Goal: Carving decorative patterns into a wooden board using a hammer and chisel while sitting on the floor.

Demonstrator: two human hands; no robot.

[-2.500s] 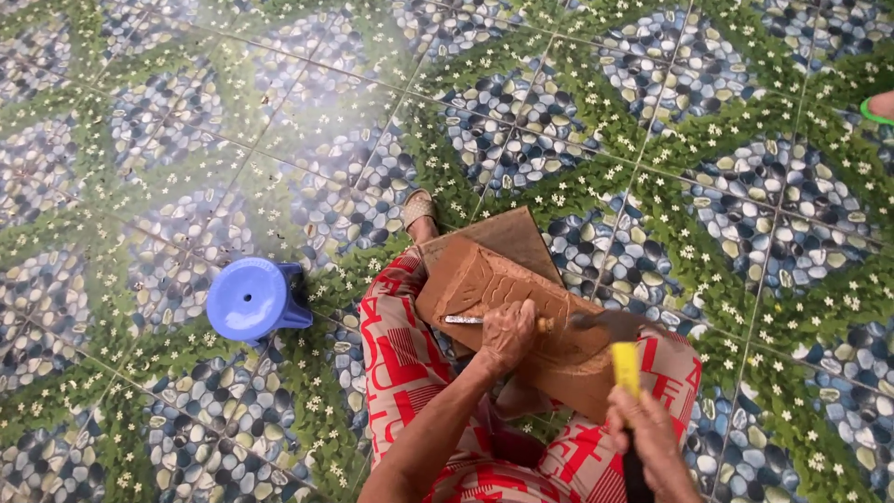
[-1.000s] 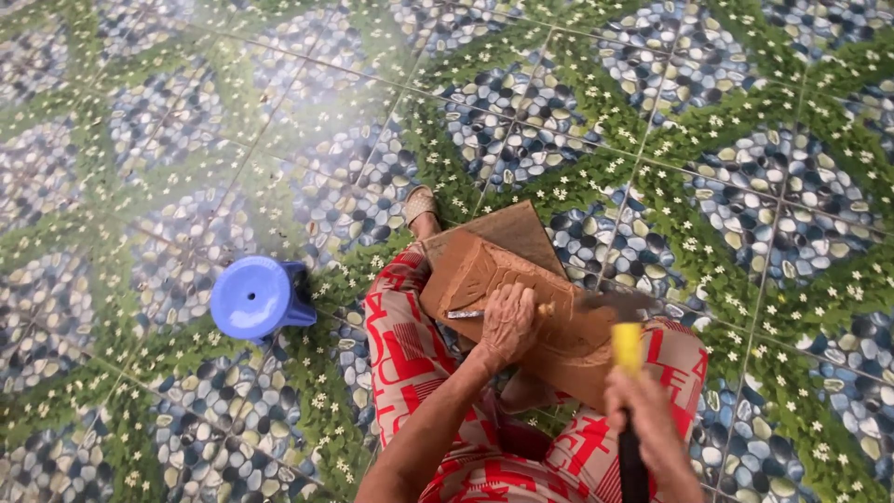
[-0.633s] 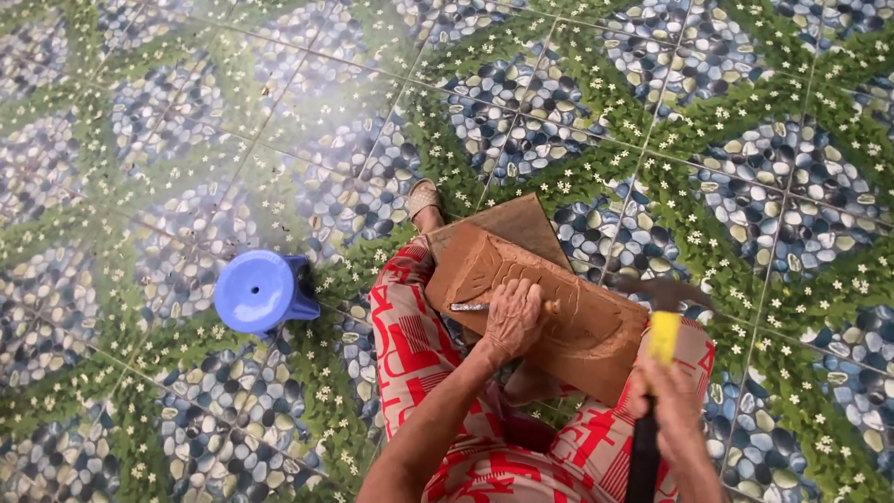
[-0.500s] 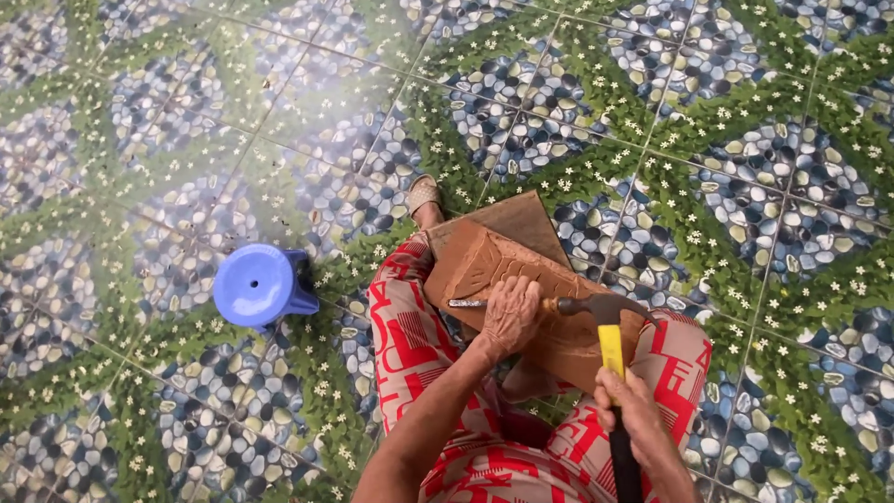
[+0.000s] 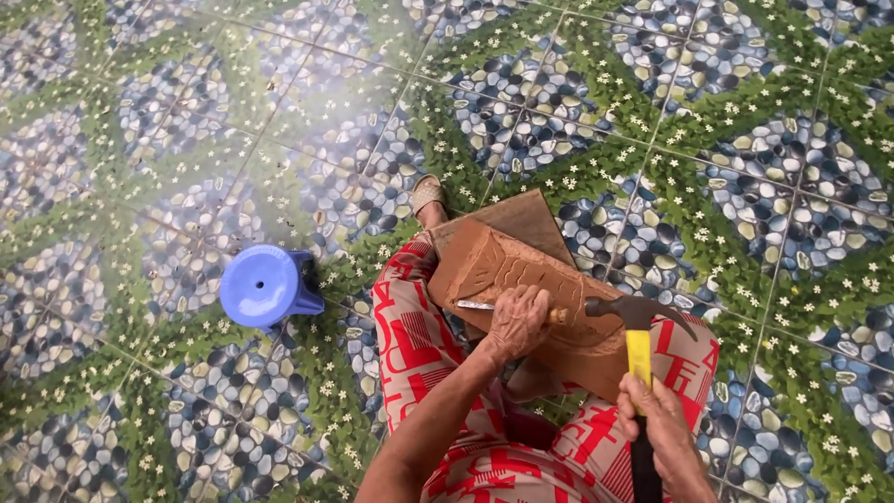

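Across the lap, mid-carving: left grip [image 5: 518, 321] wrapped around chisel [image 5: 484, 306] on wooden block [image 5: 521, 279], right grip [image 5: 661, 419] clenching hammer [image 5: 639, 326], poised just beside chisel's butt, needing a square tap.

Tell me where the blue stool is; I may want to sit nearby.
In the head view, the blue stool stands on the tiled floor to the person's left, just beside the patterned trouser leg and apart from the carved wood block.

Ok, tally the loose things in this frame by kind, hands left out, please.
Hammer: 1
Chisel: 1
Carved wooden block: 1
Flat board under it: 1
Blue plastic stool: 1
Sandal: 1
Total: 6
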